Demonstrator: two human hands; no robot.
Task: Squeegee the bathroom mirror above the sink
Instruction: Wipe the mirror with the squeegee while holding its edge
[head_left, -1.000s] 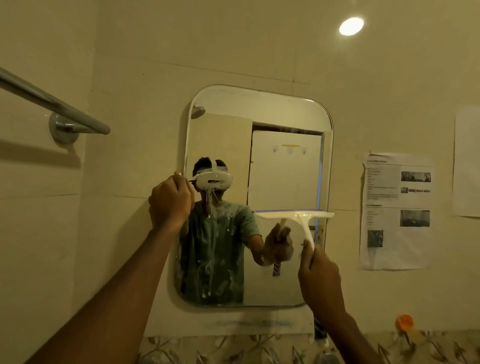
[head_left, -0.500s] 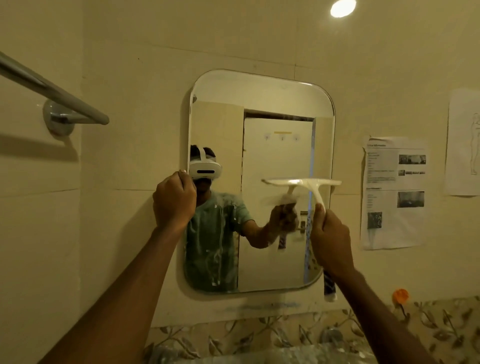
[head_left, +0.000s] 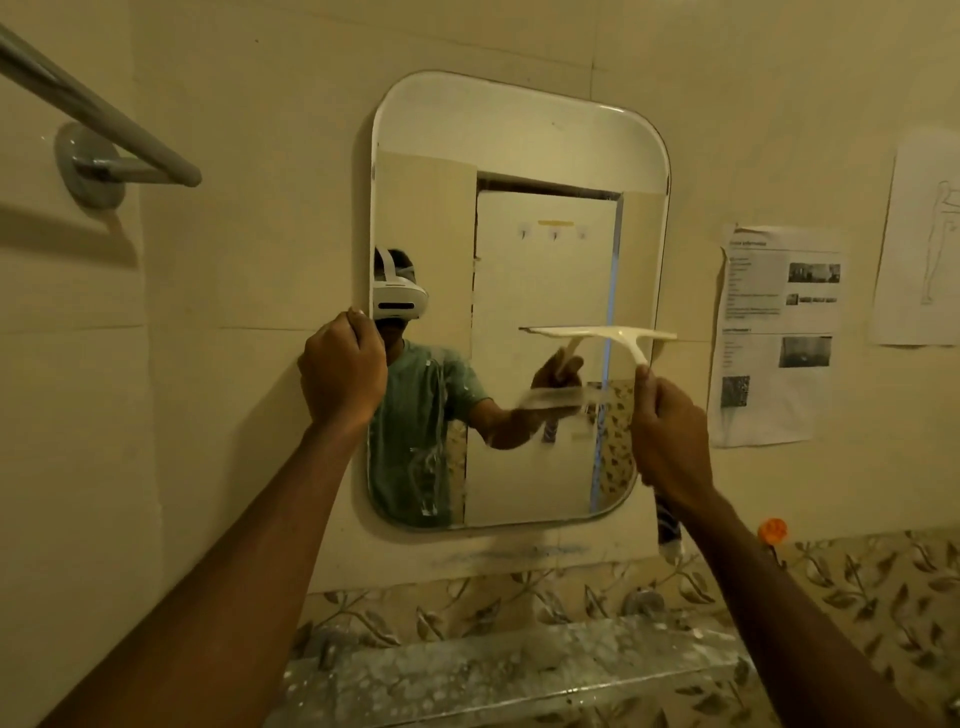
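A rounded rectangular mirror (head_left: 519, 135) hangs on the cream tiled wall. My left hand (head_left: 342, 375) grips its left edge at mid height, fingers closed around the rim. My right hand (head_left: 672, 434) holds the handle of a white squeegee (head_left: 602, 335), whose blade lies level across the right half of the glass at mid height. Soapy streaks run down the lower left of the mirror; the right side looks cleaner. The reflection shows a person wearing a white headset.
A chrome towel rail (head_left: 98, 124) juts from the wall at upper left. Printed sheets (head_left: 774, 332) are stuck to the wall right of the mirror. Below are leaf-patterned tiles, a speckled sink ledge (head_left: 519, 670), an orange cap (head_left: 772, 531) and a striped tube (head_left: 667, 530).
The squeegee blade rose from low on the right of the glass to mid height with my right hand. The view dropped and shifted, showing the sink ledge. My left hand kept its grip.
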